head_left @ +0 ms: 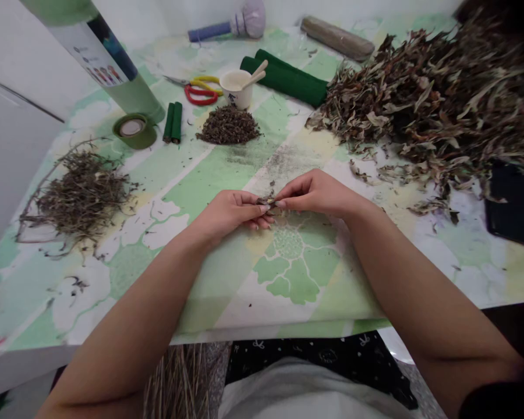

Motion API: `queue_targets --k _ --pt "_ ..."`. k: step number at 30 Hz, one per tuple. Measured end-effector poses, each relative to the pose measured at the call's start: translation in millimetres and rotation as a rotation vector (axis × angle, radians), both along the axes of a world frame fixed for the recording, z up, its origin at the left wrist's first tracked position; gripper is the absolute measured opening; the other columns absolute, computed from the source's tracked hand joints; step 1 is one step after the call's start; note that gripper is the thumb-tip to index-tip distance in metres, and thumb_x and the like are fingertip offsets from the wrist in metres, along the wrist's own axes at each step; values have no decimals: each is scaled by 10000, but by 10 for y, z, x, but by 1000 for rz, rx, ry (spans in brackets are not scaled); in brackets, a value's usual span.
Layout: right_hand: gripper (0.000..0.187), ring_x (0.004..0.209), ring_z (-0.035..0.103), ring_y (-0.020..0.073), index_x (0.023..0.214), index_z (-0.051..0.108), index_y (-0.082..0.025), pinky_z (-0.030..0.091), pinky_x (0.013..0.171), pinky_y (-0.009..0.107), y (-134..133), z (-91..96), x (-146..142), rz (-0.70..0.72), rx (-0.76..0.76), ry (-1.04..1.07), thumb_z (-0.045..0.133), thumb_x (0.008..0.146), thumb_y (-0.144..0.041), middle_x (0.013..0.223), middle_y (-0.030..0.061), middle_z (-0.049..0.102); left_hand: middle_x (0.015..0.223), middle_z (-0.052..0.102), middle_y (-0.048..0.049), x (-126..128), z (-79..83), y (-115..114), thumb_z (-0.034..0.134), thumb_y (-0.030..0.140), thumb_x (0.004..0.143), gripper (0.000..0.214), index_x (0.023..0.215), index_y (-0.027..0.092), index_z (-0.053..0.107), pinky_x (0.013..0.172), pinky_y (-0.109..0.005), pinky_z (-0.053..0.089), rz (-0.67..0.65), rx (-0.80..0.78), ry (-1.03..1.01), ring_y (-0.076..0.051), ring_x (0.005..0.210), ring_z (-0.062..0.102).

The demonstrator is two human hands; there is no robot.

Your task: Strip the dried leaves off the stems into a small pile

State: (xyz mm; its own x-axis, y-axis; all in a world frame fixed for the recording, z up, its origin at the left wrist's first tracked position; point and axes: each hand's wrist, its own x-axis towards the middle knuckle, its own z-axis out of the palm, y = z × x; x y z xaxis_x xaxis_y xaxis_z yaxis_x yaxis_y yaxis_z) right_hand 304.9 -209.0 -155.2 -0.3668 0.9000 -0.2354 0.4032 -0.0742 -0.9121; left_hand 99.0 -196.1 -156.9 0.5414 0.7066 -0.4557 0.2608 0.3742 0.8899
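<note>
Between my two hands, over the middle of the table, is a small dried leaf [268,201]. My left hand [236,212] pinches it between thumb and fingers. From the other side my right hand [312,193] grips it with thumb and forefinger, the fingertips of both hands almost meeting. Just beyond them lies a heap of dark crumbled leaf [227,125], with fine dust scattered on the cloth. A large pile of dried leaves [419,105] spreads to the right, and a tangle of dry stems [81,192] lies on the left.
Behind the crumbled heap stand a paper cup [236,90] with sticks and scissors [201,90]. Green rolls [288,81], two short green sticks [172,122], tape [134,130] and a tall green tube [113,64] are around. A phone [514,203] lies at right on the patterned tablecloth [227,279].
</note>
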Motion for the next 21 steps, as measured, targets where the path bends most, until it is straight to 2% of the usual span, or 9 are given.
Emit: queue_targets --k 10,21 --pt "191 527 456 98 752 739 -155 309 496 246 6 -41 11 -1 9 1 680 655 -308 576 7 602 740 715 -95 12 -14 -1 657 227 725 143 757 88 670 526 -191 477 -1 2 -14 -93 546 612" --pt "201 525 466 93 796 739 -160 310 493 234 9 -58 2 16 23 -3 674 660 -294 583 -5 615 734 714 -89 -3 -29 3 654 207 729 123 757 90 676 528 -179 482 -2 9 -36 -81 536 605"
